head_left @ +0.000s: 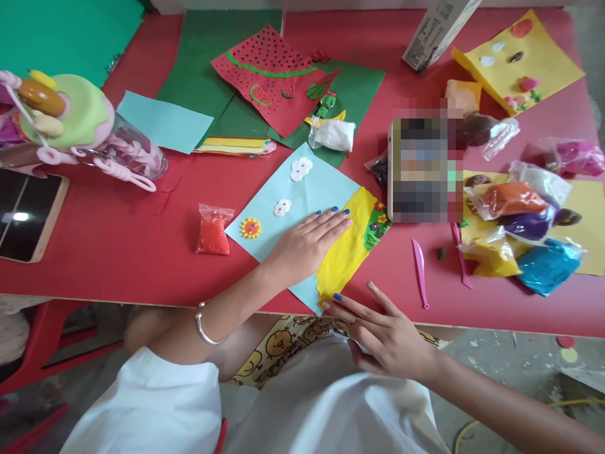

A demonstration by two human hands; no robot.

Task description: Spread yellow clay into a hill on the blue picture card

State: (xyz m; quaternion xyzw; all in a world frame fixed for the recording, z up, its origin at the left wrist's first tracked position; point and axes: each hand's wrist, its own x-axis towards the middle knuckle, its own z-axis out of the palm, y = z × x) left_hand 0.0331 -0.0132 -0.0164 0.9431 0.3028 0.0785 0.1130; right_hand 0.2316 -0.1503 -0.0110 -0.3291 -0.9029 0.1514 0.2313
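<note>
Paper: on bench, before you | your left hand: flat across paper and clay | right hand: fingers parted, at clay's near end | likely light, limp, dentable; grip bare edges

My left hand: palm down, opened flat, fingers extended forward and to the right, blue nails uppermost; thumb not distinguishable. Left wrist: near straight, in line with the left forearm, which slants in from the lower left.

My right hand: back of hand up, fingers pointing left and slightly forward, loosely spread. The outermost finger stands apart from the rest; the digits nearest my body are bent. One blue nail visible. Right forearm: enters from the lower right.

Both hands open and apart, left further forward.
</note>
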